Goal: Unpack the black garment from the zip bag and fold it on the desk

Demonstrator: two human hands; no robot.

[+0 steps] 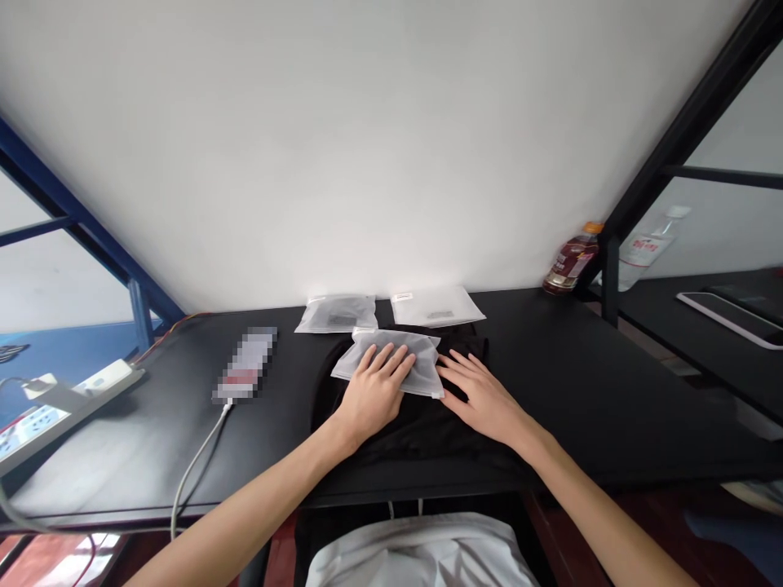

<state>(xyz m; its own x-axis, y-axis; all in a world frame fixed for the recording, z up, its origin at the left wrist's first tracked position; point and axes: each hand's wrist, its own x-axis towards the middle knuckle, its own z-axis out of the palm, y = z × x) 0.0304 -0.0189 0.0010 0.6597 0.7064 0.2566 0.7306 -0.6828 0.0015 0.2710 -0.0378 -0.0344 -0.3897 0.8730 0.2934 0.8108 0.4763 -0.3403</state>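
My left hand [378, 391] lies flat, fingers stretched, on a frosted zip bag [422, 371] and presses on its middle. Beside the bag's right edge, my right hand [477, 395] rests with its fingers spread, the fingertips at or very near that edge. Under both the bag and the hands is a crumpled black cloth [404, 432], perhaps a garment, on the black table. Behind it, close to the wall, lie a second frosted zip bag [336, 314] on the left and a flatter one [437, 306] on the right. What the bags contain is hard to make out.
A phone [248, 363] with a charging cable [199, 456] lies at left, near a white power strip [73, 408]. A dark drink bottle [572, 259] leans at the back right by a black frame [612, 269]. Beyond stand a clear bottle [649, 249] and a flat device [731, 318].
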